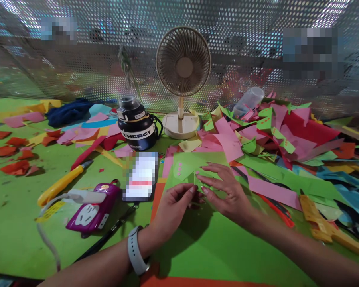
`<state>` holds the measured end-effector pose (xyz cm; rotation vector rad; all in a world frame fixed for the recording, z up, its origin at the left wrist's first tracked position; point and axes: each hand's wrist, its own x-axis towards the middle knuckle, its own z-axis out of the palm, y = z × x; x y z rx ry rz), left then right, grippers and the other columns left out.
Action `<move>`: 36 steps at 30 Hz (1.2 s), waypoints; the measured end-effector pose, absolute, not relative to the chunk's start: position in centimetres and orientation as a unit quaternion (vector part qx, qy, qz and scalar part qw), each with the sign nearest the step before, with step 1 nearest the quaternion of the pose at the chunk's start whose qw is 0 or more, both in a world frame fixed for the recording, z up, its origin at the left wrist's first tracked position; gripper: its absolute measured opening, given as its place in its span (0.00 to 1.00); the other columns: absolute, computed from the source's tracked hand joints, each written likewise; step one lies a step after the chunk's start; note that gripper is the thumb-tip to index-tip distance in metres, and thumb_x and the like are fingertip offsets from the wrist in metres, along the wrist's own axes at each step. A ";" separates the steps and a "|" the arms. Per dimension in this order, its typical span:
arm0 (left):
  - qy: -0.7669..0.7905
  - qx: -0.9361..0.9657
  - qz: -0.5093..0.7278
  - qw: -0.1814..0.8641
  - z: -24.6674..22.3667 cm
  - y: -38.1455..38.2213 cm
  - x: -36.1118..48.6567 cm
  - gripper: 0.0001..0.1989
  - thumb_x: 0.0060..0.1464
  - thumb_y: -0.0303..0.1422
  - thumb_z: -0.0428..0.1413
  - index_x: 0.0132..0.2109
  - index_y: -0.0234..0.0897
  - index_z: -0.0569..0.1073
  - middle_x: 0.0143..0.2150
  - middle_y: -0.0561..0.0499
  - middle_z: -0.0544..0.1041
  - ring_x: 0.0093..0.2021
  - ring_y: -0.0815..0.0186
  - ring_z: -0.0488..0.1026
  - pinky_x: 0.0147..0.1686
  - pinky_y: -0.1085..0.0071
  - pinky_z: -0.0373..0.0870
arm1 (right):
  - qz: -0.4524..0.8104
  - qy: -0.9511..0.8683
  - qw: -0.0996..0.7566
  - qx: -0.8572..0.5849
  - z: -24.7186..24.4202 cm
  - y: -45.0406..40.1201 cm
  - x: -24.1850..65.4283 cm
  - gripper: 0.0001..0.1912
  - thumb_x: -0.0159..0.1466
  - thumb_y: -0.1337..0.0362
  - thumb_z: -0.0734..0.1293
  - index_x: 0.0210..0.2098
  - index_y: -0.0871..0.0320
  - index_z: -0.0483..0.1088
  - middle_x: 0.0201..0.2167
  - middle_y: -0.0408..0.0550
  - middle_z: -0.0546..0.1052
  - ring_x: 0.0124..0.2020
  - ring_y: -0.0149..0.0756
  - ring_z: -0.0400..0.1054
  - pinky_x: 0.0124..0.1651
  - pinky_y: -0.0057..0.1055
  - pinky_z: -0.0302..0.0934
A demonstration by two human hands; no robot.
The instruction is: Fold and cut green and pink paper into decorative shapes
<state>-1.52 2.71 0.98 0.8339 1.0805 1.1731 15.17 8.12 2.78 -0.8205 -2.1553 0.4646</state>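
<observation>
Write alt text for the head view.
A person's left hand and right hand are close together over a green sheet. Behind them stand a fan and a dark bottle; a phone lies to the left, and colorful paper scraps litter the table.

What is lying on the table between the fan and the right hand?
Between the fan and the right hand lie a pale yellow scrap, pink paper and the upper part of green paper; the head view shows this.
</observation>
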 end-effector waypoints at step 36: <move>0.460 0.341 0.474 0.669 1.2 2.7 -1.5 0.17 0.45 0.43 0.66 0.36 0.36 0.76 0.31 0.48 0.80 0.32 0.64 0.78 0.30 0.71 0.73 | 0.511 -0.632 0.377 -0.445 3.2 8.0 14.8 0.17 0.58 0.61 0.70 0.48 0.55 0.74 0.37 0.46 0.76 0.40 0.36 0.71 0.45 0.34 0.66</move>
